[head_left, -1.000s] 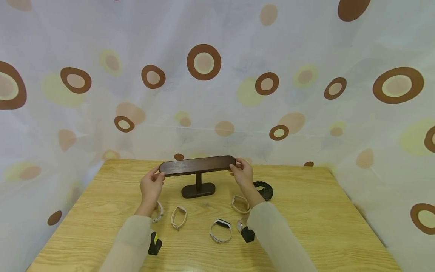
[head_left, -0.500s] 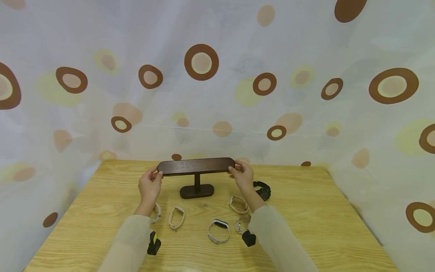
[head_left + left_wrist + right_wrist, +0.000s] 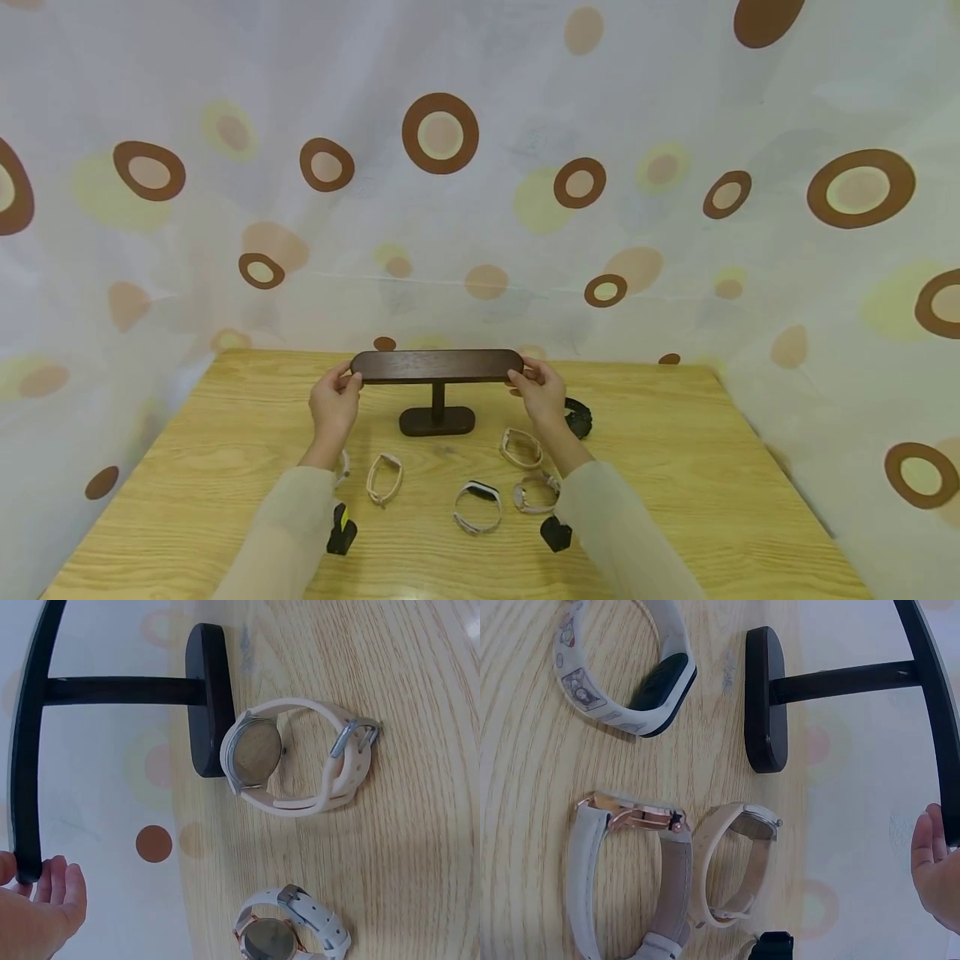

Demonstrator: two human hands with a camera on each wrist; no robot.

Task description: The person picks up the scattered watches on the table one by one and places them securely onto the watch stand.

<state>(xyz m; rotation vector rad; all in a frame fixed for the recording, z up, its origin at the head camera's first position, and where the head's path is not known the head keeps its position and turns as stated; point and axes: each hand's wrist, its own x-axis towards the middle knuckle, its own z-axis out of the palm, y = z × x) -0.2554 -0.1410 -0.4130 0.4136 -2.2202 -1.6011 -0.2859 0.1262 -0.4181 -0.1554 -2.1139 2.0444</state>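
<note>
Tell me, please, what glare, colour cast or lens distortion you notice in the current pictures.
Head view: soft light, a warm yellow table, the dark bar looking straight; left wrist view: cooler tint, a small bright glare patch at the upper right, the dark bar bowed, probably by the lens; right wrist view: also cool, the dark bar likewise bowed.
</note>
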